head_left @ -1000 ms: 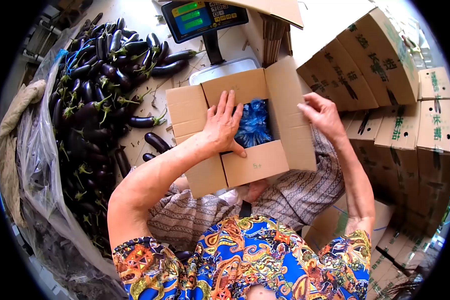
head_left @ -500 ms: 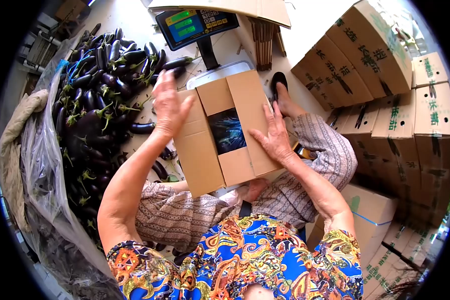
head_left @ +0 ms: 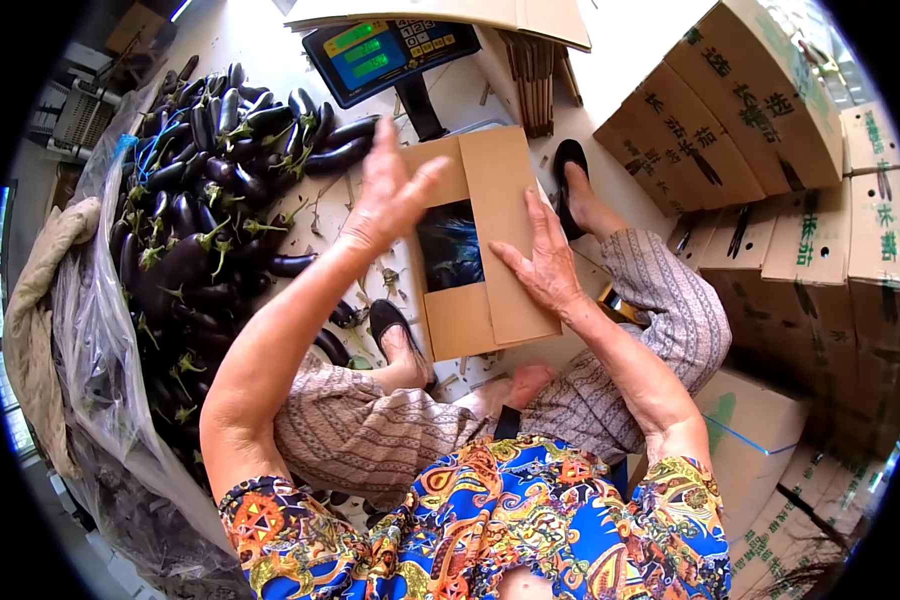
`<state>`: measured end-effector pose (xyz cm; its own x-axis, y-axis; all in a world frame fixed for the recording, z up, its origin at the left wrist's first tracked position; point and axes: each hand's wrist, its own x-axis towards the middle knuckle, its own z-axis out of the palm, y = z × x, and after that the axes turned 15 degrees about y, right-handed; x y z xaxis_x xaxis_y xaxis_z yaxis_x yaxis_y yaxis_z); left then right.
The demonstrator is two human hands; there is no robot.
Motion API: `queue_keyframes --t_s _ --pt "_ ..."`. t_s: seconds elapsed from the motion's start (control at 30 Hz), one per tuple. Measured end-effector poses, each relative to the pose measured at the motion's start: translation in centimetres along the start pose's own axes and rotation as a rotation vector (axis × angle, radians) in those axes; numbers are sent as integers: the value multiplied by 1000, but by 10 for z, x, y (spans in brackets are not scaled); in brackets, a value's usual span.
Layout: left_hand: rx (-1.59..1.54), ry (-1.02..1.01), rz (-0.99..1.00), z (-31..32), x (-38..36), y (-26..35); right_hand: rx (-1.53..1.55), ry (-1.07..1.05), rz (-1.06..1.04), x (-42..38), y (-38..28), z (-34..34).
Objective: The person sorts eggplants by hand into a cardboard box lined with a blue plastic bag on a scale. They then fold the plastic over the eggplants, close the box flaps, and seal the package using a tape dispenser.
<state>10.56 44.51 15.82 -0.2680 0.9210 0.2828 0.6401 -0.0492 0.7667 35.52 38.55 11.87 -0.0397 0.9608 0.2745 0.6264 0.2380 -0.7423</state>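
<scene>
An open cardboard box [head_left: 460, 325] sits on the scale between my knees. Through its top shows a dark, shiny plastic-like surface [head_left: 450, 245]; what lies under it is hidden. My right hand [head_left: 542, 265] rests on the box's right flap [head_left: 505, 190], palm down with fingers stretched out. Above the box's upper left corner is my left hand [head_left: 395, 195], fingers spread and slightly blurred, with nothing in it. The scale's display [head_left: 370, 55] is lit green beyond the box. A large heap of eggplants [head_left: 220, 175] lies to the left.
Clear plastic sheeting [head_left: 105, 330] borders the eggplant heap. Printed cardboard boxes [head_left: 730, 110] are stacked on the right, with another box [head_left: 745, 420] by my right elbow. Flattened cardboard [head_left: 530, 75] stands behind the scale. Plant scraps litter the floor [head_left: 335, 215].
My left hand has moved right and slightly away from me. The box's left flap, spread outward before, no longer lies out in view. My right hand stays on the right flap.
</scene>
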Motion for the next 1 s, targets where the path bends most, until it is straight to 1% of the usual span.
queue_keyframes --t_s 0.03,0.07,0.13,0.17,0.27,0.43,0.5,0.53,0.63,0.73,0.77,0.83,0.93,0.97,1.0 --pt "-53 -115 7 2 -3 21 -4 7 -15 0 2 0" --pt "9 -105 89 12 -10 25 -13 8 -17 0 2 0" --pt "262 -146 266 28 -16 12 -29 6 -15 -1 -1 -1" --pt "352 -128 392 32 -19 4 -20 -2 -2 1 -2 0" --pt "416 -132 521 34 -17 0 -11 -13 38 0 -4 -1" --pt "452 -128 569 30 -15 -4 12 -3 35 -1 2 0" --pt "486 -141 569 27 -13 -9 -57 -32 46 -1 -1 -3" --pt "485 -138 571 26 -14 -9 -93 -44 57 -2 -2 -5" --pt "485 -119 584 27 -12 -7 -36 -31 69 -2 2 -3" --pt "472 -101 589 34 -9 -2 -60 1 25 -3 6 3" --pt "439 -58 593 40 -5 0 -58 -4 27 -2 6 4" --pt "418 -67 574 41 -5 0 -53 -14 29 -1 4 3" --pt "427 -17 615 41 -1 -5 -36 -70 37 1 8 3" --pt "427 -15 621 43 -2 -8 -65 -133 50 3 11 -1" --pt "423 -13 625 44 -3 -9 -71 -231 18 8 13 -12"
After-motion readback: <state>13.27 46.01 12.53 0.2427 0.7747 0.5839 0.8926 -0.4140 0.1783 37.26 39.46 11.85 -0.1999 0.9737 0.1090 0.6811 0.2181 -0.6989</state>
